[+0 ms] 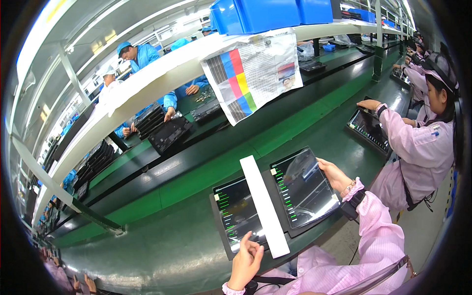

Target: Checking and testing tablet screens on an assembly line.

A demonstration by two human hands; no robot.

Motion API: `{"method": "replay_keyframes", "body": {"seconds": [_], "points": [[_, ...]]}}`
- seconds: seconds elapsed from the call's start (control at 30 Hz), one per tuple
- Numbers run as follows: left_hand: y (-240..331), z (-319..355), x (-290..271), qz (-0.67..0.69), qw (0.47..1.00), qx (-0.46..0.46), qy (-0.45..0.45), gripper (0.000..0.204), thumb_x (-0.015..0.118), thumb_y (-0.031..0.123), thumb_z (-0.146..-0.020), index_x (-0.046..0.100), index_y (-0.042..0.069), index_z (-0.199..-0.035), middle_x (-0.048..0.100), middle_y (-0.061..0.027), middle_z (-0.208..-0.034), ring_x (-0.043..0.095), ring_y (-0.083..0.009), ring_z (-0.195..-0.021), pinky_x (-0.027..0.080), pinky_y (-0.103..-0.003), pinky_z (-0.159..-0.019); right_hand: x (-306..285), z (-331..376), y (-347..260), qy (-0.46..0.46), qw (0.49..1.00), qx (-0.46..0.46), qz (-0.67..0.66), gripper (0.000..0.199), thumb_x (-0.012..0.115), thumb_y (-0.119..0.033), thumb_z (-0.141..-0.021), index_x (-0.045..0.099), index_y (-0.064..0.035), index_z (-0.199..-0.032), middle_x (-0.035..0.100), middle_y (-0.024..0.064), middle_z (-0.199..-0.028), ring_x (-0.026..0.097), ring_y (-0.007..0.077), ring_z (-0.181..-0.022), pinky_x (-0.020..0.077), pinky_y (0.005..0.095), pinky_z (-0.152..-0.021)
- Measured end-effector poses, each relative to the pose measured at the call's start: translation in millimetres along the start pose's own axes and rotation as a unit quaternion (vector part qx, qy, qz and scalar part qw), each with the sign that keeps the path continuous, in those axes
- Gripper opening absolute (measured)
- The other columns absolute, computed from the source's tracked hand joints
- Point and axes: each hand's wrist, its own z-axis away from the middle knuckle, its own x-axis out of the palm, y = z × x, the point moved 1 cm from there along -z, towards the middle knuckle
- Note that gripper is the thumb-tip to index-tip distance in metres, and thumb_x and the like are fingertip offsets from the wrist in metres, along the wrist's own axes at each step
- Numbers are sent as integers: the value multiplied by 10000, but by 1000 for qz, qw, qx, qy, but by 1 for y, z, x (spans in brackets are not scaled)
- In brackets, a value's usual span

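Note:
Two black tablets lie side by side in front of me, each with a lit dark screen showing rows of short green and white lines. A long white strip [265,209] runs between them, covering the right edge of the left tablet [236,209]. My left hand [246,260] is at that tablet's lower edge, index finger stretched over the screen and the other fingers loosely bent, holding nothing. My right hand [335,176] grips the upper right edge of the right tablet [305,189]; some of its fingers are hidden. A small pale tag sits at each tablet's upper left corner.
A green bench [162,236] stretches left and right. Above its far side runs a white shelf [162,64] with blue bins [260,14] and a hanging printed sheet [253,73]. A co-worker in pink [413,132] handles another tablet [368,129] at right; people in blue work opposite.

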Motion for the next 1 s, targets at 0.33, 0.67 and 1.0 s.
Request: {"method": "replay_keyframes", "body": {"seconds": [0.33, 0.67, 1.0], "points": [[23, 6, 48, -209, 941, 222, -144, 691, 690, 317, -811, 386, 172, -1414, 333, -74, -1486, 331, -255, -1353, 235, -501, -1087, 72, 3, -7, -25, 852, -358, 381, 343, 472, -48, -925, 445, 62, -1248, 626, 152, -1205, 547, 286, -1169, 417, 334, -982], [5, 4, 65, -233, 951, 175, -99, 417, 597, 40, -751, 555, 41, -1166, 345, -149, -1455, 288, -323, -1378, 207, -582, -1094, 98, 12, 26, -120, 691, -356, 617, 399, 490, 3, -823, 478, 45, -1220, 570, 160, -1234, 479, 287, -1231, 237, 460, -1139], [10, -1, 72, 66, 973, 219, -41, 234, 563, -49, -778, 582, 23, -1000, 391, -205, -1385, 307, -416, -1353, 249, -567, -1093, 116, 87, 41, -259, 892, -186, 319, 762, 514, -81, -943, -9, -38, -1496, 365, 196, -1433, 444, 288, -1286, 383, 385, -1048]]}}
